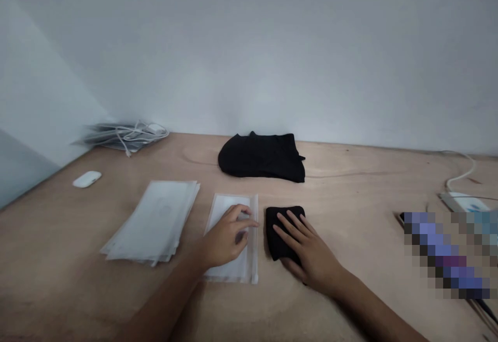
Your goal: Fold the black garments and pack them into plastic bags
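Observation:
My right hand lies flat on a small folded bundle of black cloth, fingers spread across its top. To the left, a clear zip bag with a slider at its lower right corner lies on the table. My left hand is over this bag, its fingers curved and apart with nothing between them; whether it touches the bag I cannot tell. A larger black cloth piece, flat with one rounded end, lies behind both hands.
A stack of clear zip bags lies left of my left hand. Farther left are a white rounded case and a white cable on grey bags. A pixelated object and a white box sit at right. The wall closes the back.

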The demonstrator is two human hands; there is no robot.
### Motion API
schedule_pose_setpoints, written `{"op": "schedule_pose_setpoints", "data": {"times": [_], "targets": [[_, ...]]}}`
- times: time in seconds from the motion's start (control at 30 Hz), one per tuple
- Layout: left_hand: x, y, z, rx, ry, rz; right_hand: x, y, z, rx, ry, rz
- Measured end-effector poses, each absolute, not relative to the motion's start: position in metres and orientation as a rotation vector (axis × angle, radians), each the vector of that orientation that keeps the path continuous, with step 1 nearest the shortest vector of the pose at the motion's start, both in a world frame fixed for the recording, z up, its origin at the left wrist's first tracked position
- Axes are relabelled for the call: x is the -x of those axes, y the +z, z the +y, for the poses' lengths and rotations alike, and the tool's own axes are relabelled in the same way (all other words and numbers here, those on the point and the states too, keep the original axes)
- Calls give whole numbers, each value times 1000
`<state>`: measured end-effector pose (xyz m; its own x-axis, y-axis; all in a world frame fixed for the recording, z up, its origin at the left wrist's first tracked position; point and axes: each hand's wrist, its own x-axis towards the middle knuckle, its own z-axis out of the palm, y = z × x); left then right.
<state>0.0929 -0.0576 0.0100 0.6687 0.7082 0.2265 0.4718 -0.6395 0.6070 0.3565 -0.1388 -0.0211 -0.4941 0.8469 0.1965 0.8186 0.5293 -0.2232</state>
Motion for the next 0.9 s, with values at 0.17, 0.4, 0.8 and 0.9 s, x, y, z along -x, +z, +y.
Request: {"op": "schedule_pose_setpoints", "data": {"times": [0.17,0.4,0.8,0.9], "targets": [[-90,7,-57,-2480,480,861,-354,-22,-139,1394,157,-2448],[-100,-2,-53,-2502,507,864,-338,-22,-140,1340,228,-2370],[-96,15,-56,-2447,470,835,-323,5,-118,1163,394,-2648],[-96,16,-57,-2436,468,819,-313,7,-110,1082,466,-2670]]}}
